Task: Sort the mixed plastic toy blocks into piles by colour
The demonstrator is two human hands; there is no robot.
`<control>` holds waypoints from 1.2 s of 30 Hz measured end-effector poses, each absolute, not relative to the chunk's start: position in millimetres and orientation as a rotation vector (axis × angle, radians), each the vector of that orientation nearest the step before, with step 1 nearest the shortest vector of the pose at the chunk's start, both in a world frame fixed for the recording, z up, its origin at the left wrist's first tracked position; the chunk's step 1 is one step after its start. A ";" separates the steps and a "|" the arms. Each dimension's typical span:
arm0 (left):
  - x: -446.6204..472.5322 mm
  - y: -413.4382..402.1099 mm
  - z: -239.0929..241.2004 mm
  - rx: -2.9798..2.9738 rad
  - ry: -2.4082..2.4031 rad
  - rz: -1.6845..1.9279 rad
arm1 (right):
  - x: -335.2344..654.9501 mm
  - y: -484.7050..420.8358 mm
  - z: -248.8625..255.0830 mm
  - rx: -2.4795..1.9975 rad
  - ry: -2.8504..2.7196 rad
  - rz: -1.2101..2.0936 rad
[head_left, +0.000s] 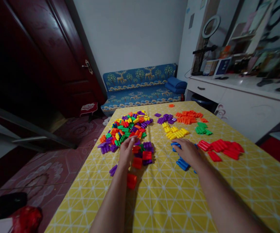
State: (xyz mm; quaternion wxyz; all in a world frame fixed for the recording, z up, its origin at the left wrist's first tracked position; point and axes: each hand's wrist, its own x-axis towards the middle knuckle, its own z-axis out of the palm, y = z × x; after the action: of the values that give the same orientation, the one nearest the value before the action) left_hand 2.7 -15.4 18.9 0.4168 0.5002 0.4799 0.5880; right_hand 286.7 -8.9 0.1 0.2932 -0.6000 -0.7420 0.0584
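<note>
A heap of mixed plastic building blocks (pixel 122 128) in several colours lies on the left of the table. My left hand (pixel 126 152) is at its near edge, fingers stretched forward and partly hidden behind the thumb, with nothing visible in them. Beside it are loose orange blocks (pixel 137 162) and purple blocks (pixel 148 147). Over a small blue group, my right hand (pixel 187 151) has thumb and fingers closed round a blue block (pixel 176 146). More blue blocks (pixel 182 164) lie just below that hand, some of them covered by it.
Single-colour groups lie on the right: yellow blocks (pixel 175 131), purple blocks (pixel 166 119), orange blocks (pixel 188 116), green blocks (pixel 203 128) and red blocks (pixel 221 147). A yellow patterned cloth (pixel 164 197) covers the table. Beyond stand a blue sofa (pixel 140 94) and a white dresser (pixel 247 110).
</note>
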 end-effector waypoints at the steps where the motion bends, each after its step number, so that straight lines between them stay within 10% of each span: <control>1: 2.2 -16.1 19.8 1.337 1.228 1.433 | 287.6 -9.0 -0.4 -1.627 -1.988 0.101; 12: 24.9 -34.9 16.3 2.572 1.460 0.569 | 238.4 -27.6 8.5 -1.270 -1.979 0.084; 36: 28.2 -19.3 3.7 2.068 1.225 1.030 | 206.7 -38.4 1.4 -1.377 -2.198 0.328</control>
State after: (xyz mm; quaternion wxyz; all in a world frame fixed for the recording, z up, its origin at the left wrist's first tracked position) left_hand 28.2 -19.3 3.7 0.2604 0.7636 0.4524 0.3802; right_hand 206.7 -38.4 1.4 0.2605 -0.5085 -0.8117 0.1213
